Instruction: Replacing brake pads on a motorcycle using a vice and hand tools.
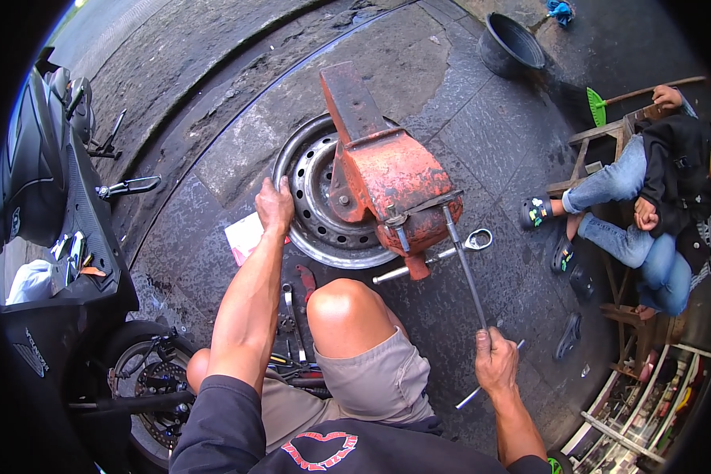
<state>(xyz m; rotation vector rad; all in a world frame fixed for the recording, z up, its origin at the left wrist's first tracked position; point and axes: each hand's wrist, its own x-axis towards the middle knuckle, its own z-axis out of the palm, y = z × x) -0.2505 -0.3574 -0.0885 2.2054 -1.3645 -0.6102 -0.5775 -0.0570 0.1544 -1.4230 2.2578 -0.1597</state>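
The red vise (pixel 395 174) sits over the wheel (pixel 314 213) on the floor, ahead of you, and hides the wheel's right side and middle. At its near right side the far end of a bar (pixel 468 268) meets it, but how the two join is hard to make out. Your right hand (pixel 498 359) covers the bar's near end and the middle of a thin rod (pixel 467 397) crossing there; you cannot tell whether they connect.

Your right fingers are curled closed around the bar, forearm coming up from the near right. Your left arm reaches far, and the left hand (pixel 276 207) lies on the wheel's left edge; how firmly those fingers hold, you cannot tell.

A ratchet wrench (pixel 441 255) lies beneath the bar, partly blocked by the vise. Your raised knee (pixel 344 312) hides the near floor, with spanners (pixel 290 312) to its left. A scooter (pixel 63 300) stands left; a seated person (pixel 671 162), partly cut off, is at right.
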